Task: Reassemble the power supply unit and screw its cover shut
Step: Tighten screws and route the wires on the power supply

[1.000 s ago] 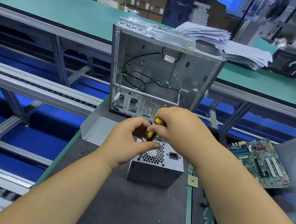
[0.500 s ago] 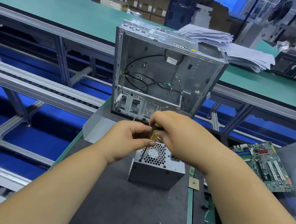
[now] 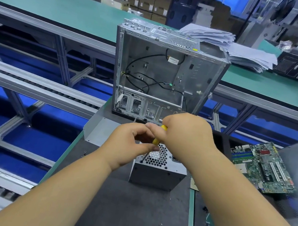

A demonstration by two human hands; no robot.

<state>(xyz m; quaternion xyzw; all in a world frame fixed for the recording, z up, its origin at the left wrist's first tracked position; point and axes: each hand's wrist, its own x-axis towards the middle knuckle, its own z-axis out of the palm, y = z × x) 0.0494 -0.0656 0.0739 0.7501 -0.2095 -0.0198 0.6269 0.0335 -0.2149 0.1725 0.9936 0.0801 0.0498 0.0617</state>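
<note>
A grey metal power supply unit [image 3: 157, 176] stands on the dark mat, its honeycomb fan grille facing up. My right hand [image 3: 185, 132] grips the yellow handle of a screwdriver [image 3: 157, 139] from above. The dark shaft runs down and left, and its tip sits at the near left corner of the grille face. My left hand [image 3: 131, 142] is beside the shaft, with fingers and thumb curled around the lower end of the handle. The far part of the unit's top is hidden by both hands.
An open, empty computer case [image 3: 160, 76] stands upright just behind the unit, loose black cables inside. A flat grey metal panel [image 3: 100, 129] lies at its left foot. A green motherboard [image 3: 264, 166] lies to the right. Stacked papers [image 3: 228, 47] sit on the far green bench.
The screwdriver shaft has come into view, angled down to the unit's near left corner. Both hands have shifted slightly while staying on the screwdriver.
</note>
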